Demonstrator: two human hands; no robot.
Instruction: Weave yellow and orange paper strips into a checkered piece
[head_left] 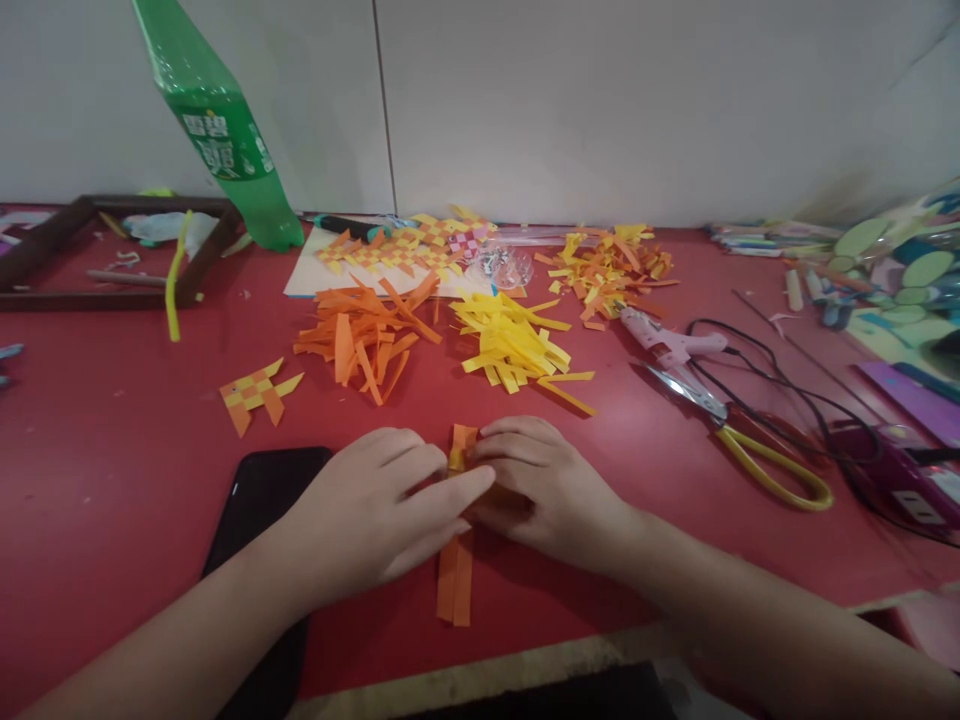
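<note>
Both my hands meet over orange and yellow paper strips [454, 582] near the table's front edge. My left hand [397, 495] is closed on the strips, its index finger stretched across towards the other hand. Curled round them from the right is my right hand [536, 480], with its fingertips at their upper end. Most of the woven part is hidden under my fingers; two orange ends hang towards me. A finished woven paper fish [256, 394] lies to the left. Beyond my hands are a pile of orange strips [364, 335] and a pile of yellow strips [514, 342].
A black phone [259, 500] lies under my left forearm. At the right are yellow-handled scissors [772, 470], a pink glue gun [667, 340] and its black cable. A green bottle [232, 130], a dark frame [82, 300] and several woven fish [405, 250] stand or lie along the wall.
</note>
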